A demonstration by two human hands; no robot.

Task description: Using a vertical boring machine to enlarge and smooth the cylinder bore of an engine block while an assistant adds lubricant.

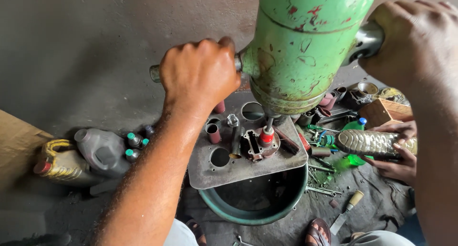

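The left hand (200,74) is closed in a fist around the left metal handle (155,73) of the green press (300,50), and the right hand (420,41) is wrapped over the right handle (367,41). Under the press, a small metal part (255,146) lies on the grey plate (243,172) with round holes, above a green basin (253,212). Farther left, a grey jug (102,150) rests on the floor.

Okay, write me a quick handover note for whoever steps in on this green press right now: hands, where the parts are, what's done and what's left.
Left hand: fist closed around the left handle bar of the green press.
Right hand: gripping the right handle.
The press spindle stands over a red-capped piece on a metal part, on the holed steel plate above the green basin.
Done: part set under the spindle.
Left: whether pressing is finished cannot be told.
Another person's hands hold a ribbed metal piece at right.
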